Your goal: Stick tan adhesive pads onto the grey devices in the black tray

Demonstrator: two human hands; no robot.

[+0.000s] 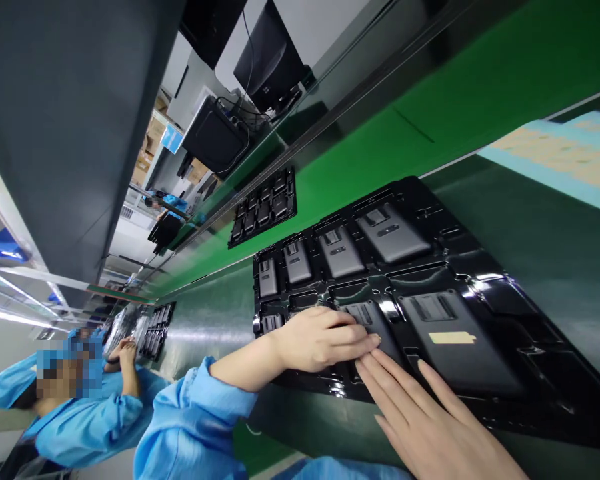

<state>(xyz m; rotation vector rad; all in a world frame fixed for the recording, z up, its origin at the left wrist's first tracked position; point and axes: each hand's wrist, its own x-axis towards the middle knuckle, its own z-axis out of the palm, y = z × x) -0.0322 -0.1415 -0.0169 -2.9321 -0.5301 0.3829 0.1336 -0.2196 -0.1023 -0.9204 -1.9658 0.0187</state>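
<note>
A black moulded tray (485, 280) holds several dark grey rectangular devices in two rows. My left hand (325, 340) lies over a device (387, 330) in the near row, its fingers curled and pressed together; what they hold, if anything, is hidden. From the lower right, my right hand (425, 420) reaches in with its fingers stretched out, their tips touching my left fingertips over the same device. To the right, another device (460, 340) bears a pale yellow strip (453, 338). The far row includes a bare device (393, 233).
Beyond the tray, a green belt (360, 167) carries a second filled tray (263, 208). Light blue and tan sheets (570, 157) lie at the right. A monitor (270, 60) stands behind. At left, a person in blue (95, 427) sits near another tray (157, 330).
</note>
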